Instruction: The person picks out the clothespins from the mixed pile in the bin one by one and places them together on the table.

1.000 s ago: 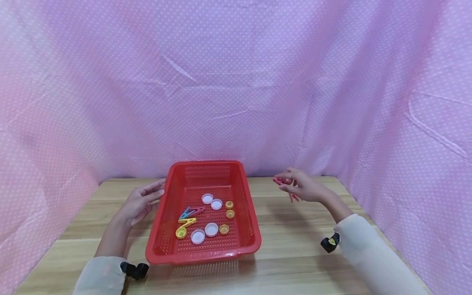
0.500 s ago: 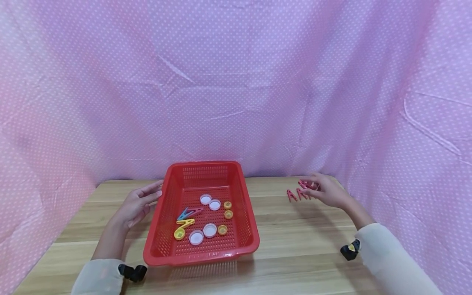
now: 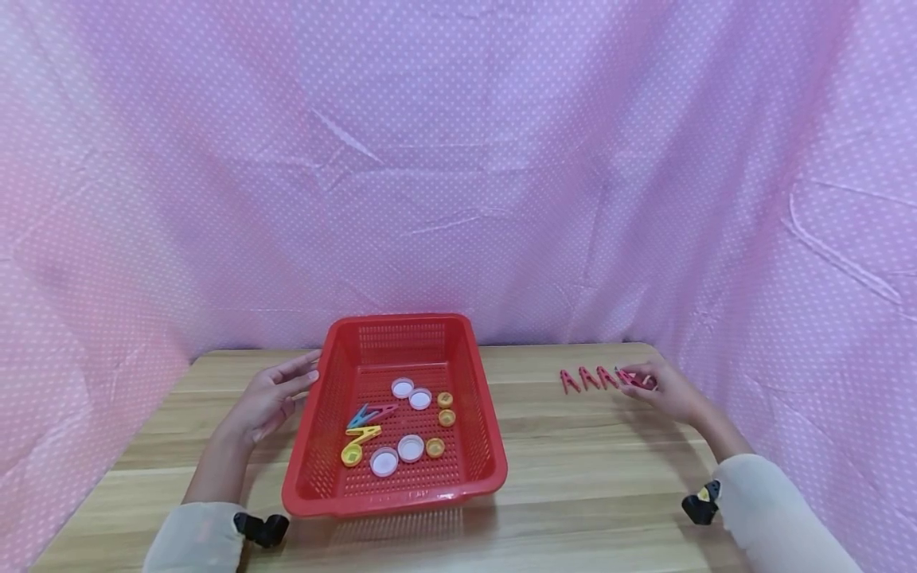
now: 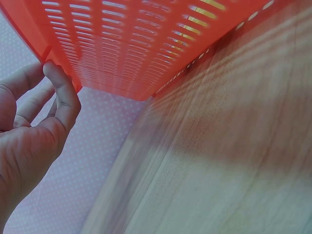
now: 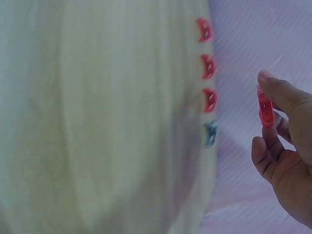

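My right hand [image 3: 662, 390] pinches a red clothespin [image 5: 265, 107] between thumb and fingers at the right side of the table. Left of it, three red clothespins [image 3: 588, 377] form a row, and the right wrist view also shows a teal clothespin [image 5: 210, 134] at the row's end. My left hand [image 3: 275, 394] rests its fingertips against the left rim of a red plastic basket [image 3: 394, 501], with its fingers loosely extended. In the left wrist view, those fingertips [image 4: 51, 68] touch just at the rim. Inside the basket lie pink, blue and yellow clothespins [image 3: 364, 434].
Several round caps, white [image 3: 411, 448] and yellow [image 3: 351, 455], are spread over the basket's floor. The wooden table [image 3: 573, 493] ends at a pink dotted cloth [image 3: 458, 175] hanging behind and at both sides. Each sleeve carries a small black camera [image 3: 261, 529].
My right hand has moved to the right and a little toward me, with the red clothespin in its fingers, uncovering the row of red clothespins. Left hand and basket stay put.
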Tool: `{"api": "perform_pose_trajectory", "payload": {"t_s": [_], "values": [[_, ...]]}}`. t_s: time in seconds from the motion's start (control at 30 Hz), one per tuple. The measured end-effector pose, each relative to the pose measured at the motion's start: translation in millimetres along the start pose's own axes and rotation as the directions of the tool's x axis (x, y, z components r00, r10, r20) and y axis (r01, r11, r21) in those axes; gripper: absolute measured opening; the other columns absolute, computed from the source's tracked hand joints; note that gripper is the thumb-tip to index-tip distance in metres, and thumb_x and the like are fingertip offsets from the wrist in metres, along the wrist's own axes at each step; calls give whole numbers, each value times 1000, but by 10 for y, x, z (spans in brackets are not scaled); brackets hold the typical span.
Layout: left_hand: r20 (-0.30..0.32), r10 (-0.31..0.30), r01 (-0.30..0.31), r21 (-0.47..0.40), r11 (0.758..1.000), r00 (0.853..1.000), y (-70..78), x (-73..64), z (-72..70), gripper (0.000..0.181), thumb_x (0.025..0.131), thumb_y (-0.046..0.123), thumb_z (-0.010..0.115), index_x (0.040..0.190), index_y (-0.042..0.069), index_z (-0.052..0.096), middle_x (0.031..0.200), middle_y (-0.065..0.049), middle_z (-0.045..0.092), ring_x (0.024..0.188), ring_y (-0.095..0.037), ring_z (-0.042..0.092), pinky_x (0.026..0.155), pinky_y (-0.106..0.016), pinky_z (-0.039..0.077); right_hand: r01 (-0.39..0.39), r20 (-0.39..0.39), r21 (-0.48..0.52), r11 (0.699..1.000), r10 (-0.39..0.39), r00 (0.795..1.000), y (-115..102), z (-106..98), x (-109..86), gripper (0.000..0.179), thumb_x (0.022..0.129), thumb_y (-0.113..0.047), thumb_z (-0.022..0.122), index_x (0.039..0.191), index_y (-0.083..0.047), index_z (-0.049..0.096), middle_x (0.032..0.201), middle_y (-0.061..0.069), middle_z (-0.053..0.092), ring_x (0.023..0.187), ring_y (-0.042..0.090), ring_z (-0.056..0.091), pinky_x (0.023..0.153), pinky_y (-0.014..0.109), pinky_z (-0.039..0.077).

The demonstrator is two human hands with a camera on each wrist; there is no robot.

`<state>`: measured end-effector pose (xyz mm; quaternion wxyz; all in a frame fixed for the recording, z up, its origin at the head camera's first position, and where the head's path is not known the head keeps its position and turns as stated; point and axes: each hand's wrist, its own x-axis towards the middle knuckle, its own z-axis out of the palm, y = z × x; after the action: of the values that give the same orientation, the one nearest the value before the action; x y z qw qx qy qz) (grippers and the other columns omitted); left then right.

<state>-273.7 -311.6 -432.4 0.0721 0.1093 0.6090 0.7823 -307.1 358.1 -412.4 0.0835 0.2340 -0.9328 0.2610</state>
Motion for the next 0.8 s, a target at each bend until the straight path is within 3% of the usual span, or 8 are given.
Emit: {"api": "perform_pose_trajectory", "payload": {"t_s": [0.23,0.43,0.8], "values": [[-12,-10,10,3,1000,1000,5,2,4,51,103,3,59,153,1,45,121,3,70,106,-10,69,90,-34,60,-106,43,18,994,105,994,254,75,-154,32,94,-9,75,117,12,69,83,1,66,72,10,56,62,25,50],[-27,-13,13,20,1000,1000,15,-4,11,52,103,4,60,153,2,46,121,3,71,107,-11,69,90,-34,60,-152,33,-4,988,152,988,407,135,-222,35,94,-14,76,119,9,70,86,0,66,76,8,55,65,24,49],[-33,-14,15,29,999,999,5,-5,8,50,103,5,60,152,4,48,120,4,70,106,-10,69,90,-34,60,-229,14,-28,973,229,973,498,223,-247,39,93,-19,77,118,10,70,85,2,66,74,13,55,63,25,47]]}}
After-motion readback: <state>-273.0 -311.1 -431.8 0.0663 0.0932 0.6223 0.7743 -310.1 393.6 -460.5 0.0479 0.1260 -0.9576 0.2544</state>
